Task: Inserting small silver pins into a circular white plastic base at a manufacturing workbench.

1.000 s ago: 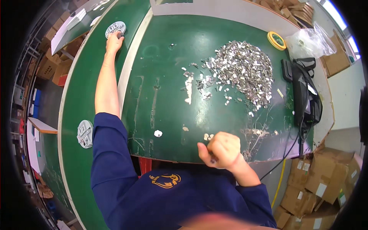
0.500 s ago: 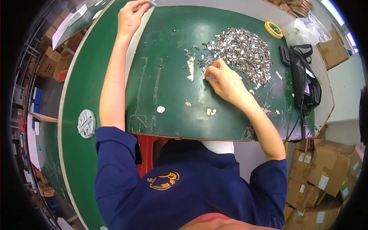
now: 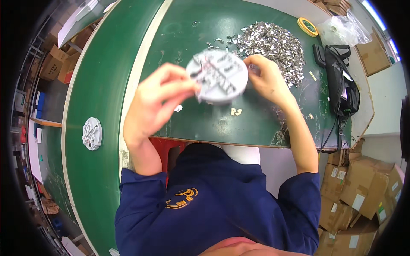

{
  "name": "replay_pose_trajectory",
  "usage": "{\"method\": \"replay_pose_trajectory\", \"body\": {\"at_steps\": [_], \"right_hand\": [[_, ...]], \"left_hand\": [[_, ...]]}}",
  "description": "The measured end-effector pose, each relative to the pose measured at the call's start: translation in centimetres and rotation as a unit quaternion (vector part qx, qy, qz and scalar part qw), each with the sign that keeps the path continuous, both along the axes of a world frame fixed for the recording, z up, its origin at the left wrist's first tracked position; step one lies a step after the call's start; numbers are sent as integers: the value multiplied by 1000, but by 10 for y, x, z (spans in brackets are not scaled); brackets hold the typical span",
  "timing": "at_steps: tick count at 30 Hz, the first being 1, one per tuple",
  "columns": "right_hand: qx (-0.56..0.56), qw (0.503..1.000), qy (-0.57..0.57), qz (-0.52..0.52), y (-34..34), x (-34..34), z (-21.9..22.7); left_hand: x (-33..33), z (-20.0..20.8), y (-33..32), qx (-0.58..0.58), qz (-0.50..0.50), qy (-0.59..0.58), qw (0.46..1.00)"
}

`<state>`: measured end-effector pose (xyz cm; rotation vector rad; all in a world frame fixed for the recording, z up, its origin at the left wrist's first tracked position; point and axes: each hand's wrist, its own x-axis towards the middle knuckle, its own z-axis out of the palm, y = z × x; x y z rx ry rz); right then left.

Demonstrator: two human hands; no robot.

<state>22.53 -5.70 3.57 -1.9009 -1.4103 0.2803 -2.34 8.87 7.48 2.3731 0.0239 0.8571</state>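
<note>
A round light-grey plastic disc (image 3: 224,77) with raised ribs and dark markings is held up over the table, smeared a little by motion. My left hand (image 3: 160,96) grips its left rim between thumb and fingers. At the opposite rim is my right hand (image 3: 270,79), its fingers curled and pinched together. Whether they touch the disc or hold a small piece is hidden. Behind both hands lies a big pile of small shiny metal pieces (image 3: 273,47). Another such disc (image 3: 92,134) rests on the green strip at the left.
The green tabletop (image 3: 265,126) carries cream-coloured crumbs (image 3: 235,112) and a white lump (image 3: 178,108). Toward the back right are a yellow tape roll (image 3: 307,27), a clear plastic bag (image 3: 344,32) and a black bag (image 3: 341,85) with straps. Cardboard boxes (image 3: 363,183) stand at the right.
My left hand has come back from the far left with the grey disc, now over the table. My right hand has risen from beside the metal pile toward the disc's rim.
</note>
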Motion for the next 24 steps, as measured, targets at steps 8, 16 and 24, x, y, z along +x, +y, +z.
{"method": "replay_pose_trajectory", "body": {"at_steps": [8,16,24], "right_hand": [[-58,995,-76,-16,-6,-3,-14],[-43,997,37,-48,-19,-20,20],[20,980,193,-34,-49,-50,29]], "left_hand": [[-13,-39,-17,-22,-134,74,988],[4,-72,-39,-70,-67,71,993],[20,-61,-56,-110,-82,35,990]]}}
